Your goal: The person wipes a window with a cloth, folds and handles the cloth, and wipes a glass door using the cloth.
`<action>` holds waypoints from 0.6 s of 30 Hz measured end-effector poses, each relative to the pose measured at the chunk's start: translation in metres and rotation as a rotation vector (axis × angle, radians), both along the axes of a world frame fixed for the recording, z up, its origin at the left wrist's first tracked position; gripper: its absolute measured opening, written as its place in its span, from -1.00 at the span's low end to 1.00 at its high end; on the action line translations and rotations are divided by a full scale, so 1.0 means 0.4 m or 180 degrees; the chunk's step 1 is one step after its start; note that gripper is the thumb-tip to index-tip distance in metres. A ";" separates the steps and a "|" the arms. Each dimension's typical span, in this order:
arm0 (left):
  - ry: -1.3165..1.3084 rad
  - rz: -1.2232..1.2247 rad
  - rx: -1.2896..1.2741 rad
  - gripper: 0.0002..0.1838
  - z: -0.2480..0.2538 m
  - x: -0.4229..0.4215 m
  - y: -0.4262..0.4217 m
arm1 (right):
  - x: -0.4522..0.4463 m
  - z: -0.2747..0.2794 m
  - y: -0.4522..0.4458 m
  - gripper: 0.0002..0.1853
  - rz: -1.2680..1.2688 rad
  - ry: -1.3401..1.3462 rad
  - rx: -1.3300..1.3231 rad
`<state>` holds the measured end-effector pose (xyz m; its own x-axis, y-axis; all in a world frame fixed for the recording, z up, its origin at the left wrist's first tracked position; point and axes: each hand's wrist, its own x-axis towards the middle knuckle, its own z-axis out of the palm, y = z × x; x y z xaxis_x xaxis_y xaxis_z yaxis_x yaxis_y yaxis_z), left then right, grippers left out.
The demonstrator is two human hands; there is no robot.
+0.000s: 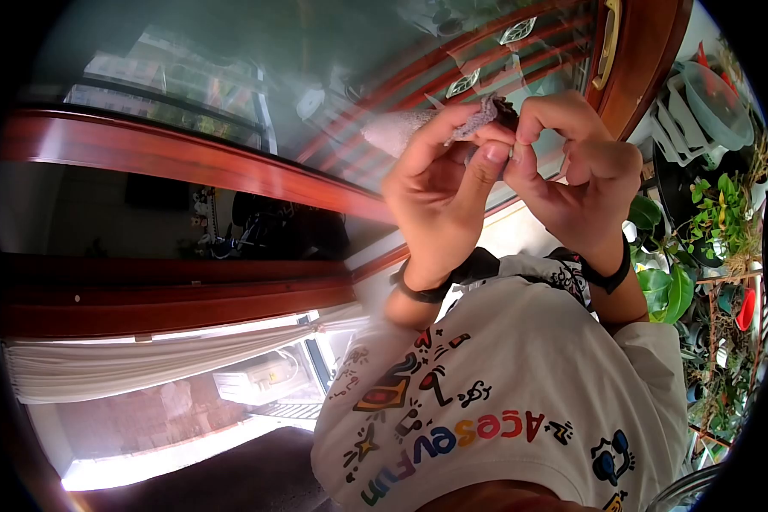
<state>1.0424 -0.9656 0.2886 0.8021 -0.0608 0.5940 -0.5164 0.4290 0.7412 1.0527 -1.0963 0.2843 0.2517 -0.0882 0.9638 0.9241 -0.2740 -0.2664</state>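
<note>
My left hand (439, 192) is raised in front of my chest, with its fingers curled and its thumb pressed against the index finger. A fuzzy knitted cloth (396, 130), pale pink and grey, hangs behind and over these fingers. Its bunched grey edge (478, 119) and a dark part show near the fingertips; its full shape is hidden. My right hand (578, 166) meets the left one, thumb and index finger pinched together at the cloth's dark edge. What lies exactly between the right fingertips is covered. A dark band circles each wrist.
A glass pane with red-brown wooden frame (205, 166) stands close beyond my hands, full of reflections. A door handle (607, 43) is at the upper right. Potted plants (721, 218), a clear plastic bowl (717, 102) and a rack are on the right. A white curtain (145, 367) hangs lower left.
</note>
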 end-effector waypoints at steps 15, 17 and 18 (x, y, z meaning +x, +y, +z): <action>0.0250 -0.0291 -0.0170 -0.54 0.000 0.021 0.026 | 0.014 -0.014 0.036 -0.50 0.0795 -0.0136 0.0717; 0.0299 -0.0777 -0.0548 -0.51 0.010 0.026 0.025 | 0.004 0.001 0.050 -0.48 0.0897 -0.0083 0.0964; 0.0314 -0.0978 -0.0682 -0.49 0.011 0.028 0.027 | 0.002 0.001 0.046 -0.48 0.0877 -0.0056 0.0922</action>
